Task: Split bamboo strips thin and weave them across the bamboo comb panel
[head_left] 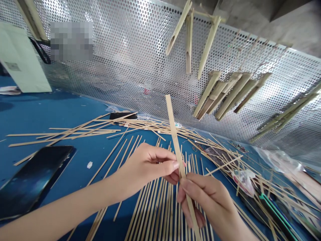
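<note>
I see the left hand [147, 164] and right hand [213, 194] pinching one flat strip [173, 127] toward twelve o'clock, best steadied with light thumbs.

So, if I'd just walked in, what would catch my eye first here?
Probably the long pale strip in the middle, standing out against the shiny perforated panel, with the left hand and right hand both gripping its lower part. Next, the thin sticks lined up beneath the hands on the blue surface. Then the thicker, bamboo-like pieces hanging against the panel at upper right.
</note>
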A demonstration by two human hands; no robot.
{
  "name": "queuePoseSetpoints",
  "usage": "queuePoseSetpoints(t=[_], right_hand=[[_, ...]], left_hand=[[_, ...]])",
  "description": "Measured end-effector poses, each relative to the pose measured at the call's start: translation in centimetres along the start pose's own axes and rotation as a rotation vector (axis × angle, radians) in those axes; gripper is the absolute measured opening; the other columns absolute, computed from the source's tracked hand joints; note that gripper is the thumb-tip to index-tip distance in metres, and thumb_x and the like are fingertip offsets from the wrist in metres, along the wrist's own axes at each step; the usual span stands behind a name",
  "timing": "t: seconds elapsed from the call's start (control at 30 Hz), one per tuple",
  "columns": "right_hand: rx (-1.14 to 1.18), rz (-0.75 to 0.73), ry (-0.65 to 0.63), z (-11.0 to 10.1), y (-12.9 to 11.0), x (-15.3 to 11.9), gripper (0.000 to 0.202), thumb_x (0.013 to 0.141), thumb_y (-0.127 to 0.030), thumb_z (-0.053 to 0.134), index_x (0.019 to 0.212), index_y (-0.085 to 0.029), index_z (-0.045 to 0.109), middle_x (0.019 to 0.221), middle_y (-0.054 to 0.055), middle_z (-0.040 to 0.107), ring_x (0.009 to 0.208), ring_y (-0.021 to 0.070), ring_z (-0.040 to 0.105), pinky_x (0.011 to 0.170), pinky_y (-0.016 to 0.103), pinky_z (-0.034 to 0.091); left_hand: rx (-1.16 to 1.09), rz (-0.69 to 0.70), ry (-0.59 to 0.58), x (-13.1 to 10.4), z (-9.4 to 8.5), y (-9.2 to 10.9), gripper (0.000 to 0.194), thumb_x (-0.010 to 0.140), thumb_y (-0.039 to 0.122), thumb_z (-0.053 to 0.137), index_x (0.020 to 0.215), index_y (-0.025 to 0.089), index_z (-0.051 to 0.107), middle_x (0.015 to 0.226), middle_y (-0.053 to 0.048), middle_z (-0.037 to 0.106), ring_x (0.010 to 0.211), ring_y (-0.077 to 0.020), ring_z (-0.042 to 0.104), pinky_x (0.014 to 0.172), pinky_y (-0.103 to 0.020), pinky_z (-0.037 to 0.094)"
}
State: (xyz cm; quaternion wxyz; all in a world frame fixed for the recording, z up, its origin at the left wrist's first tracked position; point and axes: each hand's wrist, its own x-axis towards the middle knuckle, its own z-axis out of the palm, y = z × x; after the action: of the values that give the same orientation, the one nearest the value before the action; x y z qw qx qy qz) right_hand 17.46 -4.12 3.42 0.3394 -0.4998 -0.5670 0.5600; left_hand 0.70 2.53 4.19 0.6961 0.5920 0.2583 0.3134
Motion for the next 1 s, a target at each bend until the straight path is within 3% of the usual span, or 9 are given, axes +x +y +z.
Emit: queuePoseSetpoints(t=[0.2,0.43,0.63,1.0], right_hand=[[0.001,0.01,0.024,0.2,0.0,0.0,0.039,0.089,-0.046,0.047,0.07,-0.014,0.057,0.047,-0.001,0.054,0.038,0.0034,0.041,0.039,0.012,0.033],[0.144,-0.033,0.093,0.5,0.7,0.5,0.039,0.087,-0.049,0.05,0.076,-0.014,0.062,0.043,0.0,0.055,0.031,0.0031,0.036,0.032,0.011,0.029],[0.048,0.019,0.15,1.0,0.3,0.1,0.044,0.083,-0.053,0.051,0.066,-0.014,0.06,0.042,0.0,0.054,0.031,0.0034,0.038,0.033,0.013,0.031],[-0.028,-0.007,0.157,1.5,0.8,-0.1,0.045,0.085,-0.055,0.047,0.067,-0.015,0.058,0.045,0.002,0.056,0.033,0.0036,0.039,0.035,0.013,0.034]], left_hand=[[0.048,-0.027,0.01,-0.2,0.1,0.5,0.018,0.082,0.018,0.055,0.079,0.018,0.073,0.075,0.0,0.072,0.071,-0.0137,0.067,0.071,-0.023,0.056],[0.058,0.069,-0.049,-0.1,0.3,0.3,0.028,0.084,0.017,0.047,0.076,0.019,0.073,0.067,0.001,0.067,0.065,-0.0114,0.062,0.068,-0.021,0.053],[0.099,0.04,-0.029,-0.3,0.5,0.3,0.03,0.083,0.014,0.046,0.073,0.02,0.074,0.065,0.001,0.068,0.065,-0.0111,0.063,0.065,-0.018,0.053],[0.022,0.088,-0.077,-0.1,0.3,-0.7,0.029,0.081,0.011,0.045,0.068,0.014,0.071,0.062,-0.001,0.065,0.059,-0.0096,0.06,0.061,-0.017,0.052]])
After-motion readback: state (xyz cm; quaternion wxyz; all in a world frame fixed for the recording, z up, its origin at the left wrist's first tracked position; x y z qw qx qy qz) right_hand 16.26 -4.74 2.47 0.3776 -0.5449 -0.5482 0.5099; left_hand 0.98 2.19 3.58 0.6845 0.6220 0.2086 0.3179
